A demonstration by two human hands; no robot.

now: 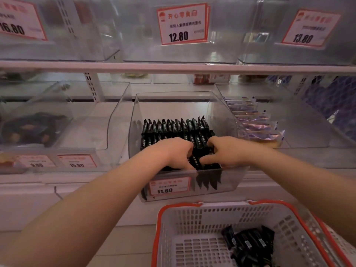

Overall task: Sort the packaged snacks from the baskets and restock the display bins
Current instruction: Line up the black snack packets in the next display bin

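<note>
A clear display bin [134, 120] on the middle shelf holds rows of black snack packets [173, 126] standing on edge. Both my hands are inside its front part. My left hand [173, 151] and my right hand [225, 150] curl their fingers round the black packets of the front row, pinching them between fingers and thumbs. Below, a white basket with an orange rim [192, 228] holds several more black packets [248, 243] in its right half.
A neighbouring bin on the right holds purple packets [254, 120]. At the left stands a bin with dark round snacks [32, 130]. Price tags [182, 24] hang on the upper clear bins. The 11.80 tag [168, 186] sits on the front of the bin.
</note>
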